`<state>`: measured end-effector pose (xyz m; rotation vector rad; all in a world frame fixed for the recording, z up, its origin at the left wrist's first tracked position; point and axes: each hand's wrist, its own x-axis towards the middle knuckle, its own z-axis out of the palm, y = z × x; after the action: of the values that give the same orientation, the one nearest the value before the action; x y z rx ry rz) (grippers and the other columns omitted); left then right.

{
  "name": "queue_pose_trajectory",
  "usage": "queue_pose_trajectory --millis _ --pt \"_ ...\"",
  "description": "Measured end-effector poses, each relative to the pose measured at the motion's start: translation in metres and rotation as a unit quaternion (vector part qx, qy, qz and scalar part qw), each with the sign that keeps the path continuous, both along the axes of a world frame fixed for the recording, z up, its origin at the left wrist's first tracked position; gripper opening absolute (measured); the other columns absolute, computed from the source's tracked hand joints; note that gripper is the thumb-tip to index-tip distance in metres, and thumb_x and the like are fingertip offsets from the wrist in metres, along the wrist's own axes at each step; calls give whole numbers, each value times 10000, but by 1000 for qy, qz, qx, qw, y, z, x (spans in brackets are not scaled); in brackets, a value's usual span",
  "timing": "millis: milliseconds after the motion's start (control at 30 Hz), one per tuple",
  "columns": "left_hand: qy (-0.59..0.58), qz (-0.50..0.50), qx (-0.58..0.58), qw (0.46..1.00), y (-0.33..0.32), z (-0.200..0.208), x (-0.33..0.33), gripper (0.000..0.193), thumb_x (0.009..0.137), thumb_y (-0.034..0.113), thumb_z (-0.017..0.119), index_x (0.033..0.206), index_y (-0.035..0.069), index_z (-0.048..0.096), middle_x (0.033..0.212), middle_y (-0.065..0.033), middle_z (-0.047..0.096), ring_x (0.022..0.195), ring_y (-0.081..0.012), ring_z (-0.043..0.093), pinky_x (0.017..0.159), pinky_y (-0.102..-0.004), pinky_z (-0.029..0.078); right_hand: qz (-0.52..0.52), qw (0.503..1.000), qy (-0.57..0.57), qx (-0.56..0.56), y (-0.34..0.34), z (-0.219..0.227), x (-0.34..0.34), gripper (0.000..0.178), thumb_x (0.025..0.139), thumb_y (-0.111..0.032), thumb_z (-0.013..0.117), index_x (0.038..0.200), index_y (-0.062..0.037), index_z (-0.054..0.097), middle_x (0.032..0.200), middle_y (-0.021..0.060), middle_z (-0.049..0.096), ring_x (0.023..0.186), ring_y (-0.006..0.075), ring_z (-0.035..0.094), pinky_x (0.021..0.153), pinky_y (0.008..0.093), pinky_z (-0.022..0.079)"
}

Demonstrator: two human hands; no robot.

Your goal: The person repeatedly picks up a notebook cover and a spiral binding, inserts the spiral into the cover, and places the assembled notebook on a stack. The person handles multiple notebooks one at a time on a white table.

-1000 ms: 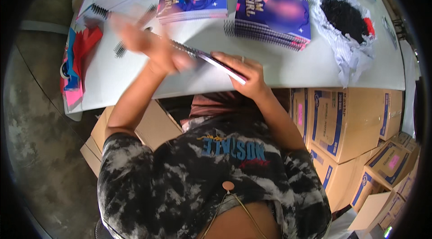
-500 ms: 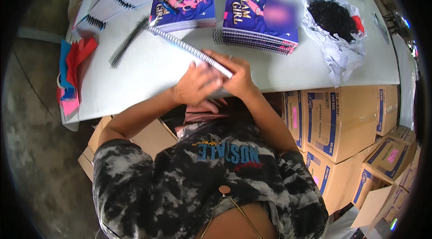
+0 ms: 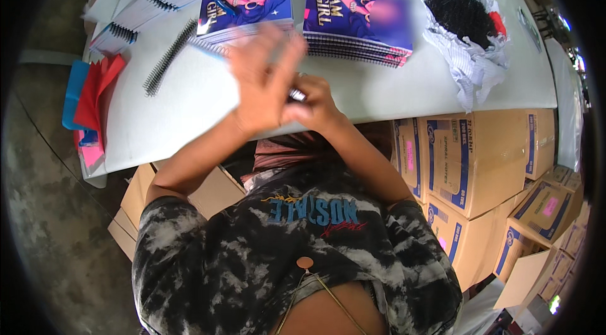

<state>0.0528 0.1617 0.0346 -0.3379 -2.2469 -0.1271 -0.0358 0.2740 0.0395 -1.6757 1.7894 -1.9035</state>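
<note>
My right hand (image 3: 317, 102) is closed around the near end of a thin spiral notebook (image 3: 297, 94) held edge-up over the table. The notebook's wire-bound edge slants away to the far left. My left hand (image 3: 260, 85), smeared by motion, is raised over it with fingers apart, hiding most of its length. Just beyond the hands lies a stack of purple-covered notebooks (image 3: 246, 6) with a pen-like blue item on top. A second stack of purple spiral notebooks (image 3: 353, 19) is to its right. On the left, a loose black binding coil (image 3: 169, 60) rests on the table.
More bound paper stacks (image 3: 136, 10) stand at the far left of the white table (image 3: 164, 126). Red cloth (image 3: 100, 92) hangs by a blue holder on the left edge. Crumpled paper holds a black coil heap (image 3: 463, 16). Cardboard boxes (image 3: 476, 158) stand below right.
My left hand has lifted from the notebook's near end and swung up and away with its fingers spread. My right hand keeps its hold. The whole view has shifted slightly.
</note>
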Motion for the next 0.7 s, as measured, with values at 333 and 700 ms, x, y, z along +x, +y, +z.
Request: queue_pose_trajectory --millis 333,700 --pt "-77 -52 432 897 35 132 43 361 882 53 418 1207 -97 460 1117 -235 568 1055 -274 564 914 -315 418 -9 973 223 52 29 119 4 673 760 -324 578 1337 -53 365 1316 114 388 1265 343 294 1031 510 147" --pt "-227 -155 689 671 -7 103 -8 110 799 7 621 909 7 630 802 -10 629 742 -58 556 696 -201 452 17 947 -312 75 24 85 -25 174 685 64 699 792 18 571 777 68 635 711 90 597 648 228 487"
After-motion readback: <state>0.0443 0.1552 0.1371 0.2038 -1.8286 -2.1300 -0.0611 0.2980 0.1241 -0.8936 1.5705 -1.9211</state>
